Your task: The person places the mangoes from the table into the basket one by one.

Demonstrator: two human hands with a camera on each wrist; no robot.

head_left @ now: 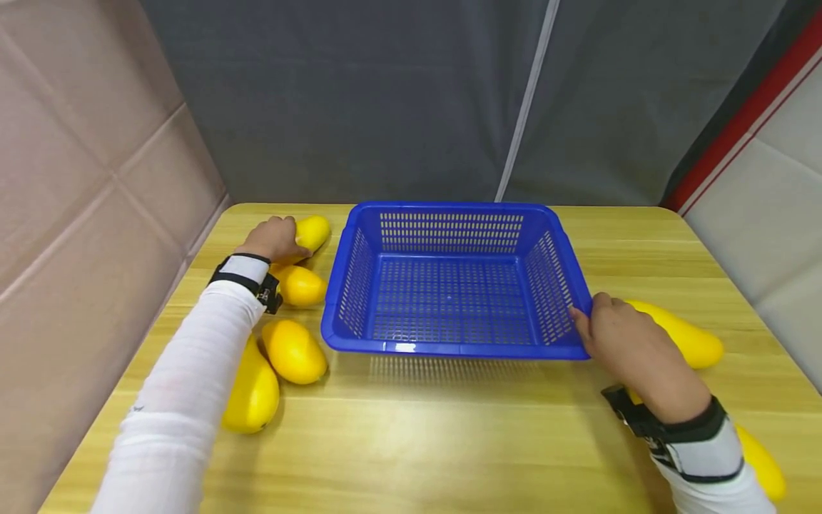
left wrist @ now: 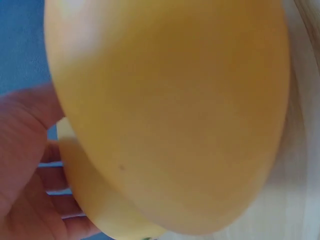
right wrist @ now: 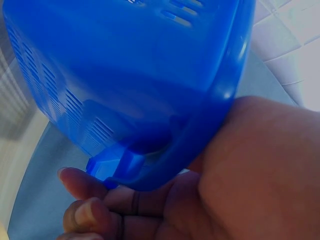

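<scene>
While the right hand [head_left: 632, 343] grips the near right corner of the blue basket [head_left: 453, 282], its thumb over the rim and its fingers [right wrist: 87, 197] curled beneath the lip, the left hand [head_left: 275, 238] closes over the farthest mango [head_left: 311, 232] on the left side of the bench [head_left: 449, 435]. That mango lies directly under the left palm, its long axis angled toward the basket's far left corner, its free end poking out beyond the knuckles just beside the basket wall. The left wrist view shows the fruit filling the frame with fingers [left wrist: 30, 165] wrapped round its side, pinching nothing else. The left hand is plainly the nearer one to this fruit; the right hand sits well apart, across the basket.

Count of things: one basket, empty, standing in the middle of the bench. Six mangoes in view. Four lie to the left of the basket: the one held, a second mango [head_left: 299, 285] just behind the left wrist, a third mango [head_left: 294, 350] near the basket's front left corner, and a fourth mango [head_left: 252, 391] partly beneath the white sleeve [head_left: 186, 385]. Two lie to the right: a long mango [head_left: 683, 334] just behind the right hand, and another mango [head_left: 760, 462] at the bench's near right edge, partly hidden by the forearm.
</scene>
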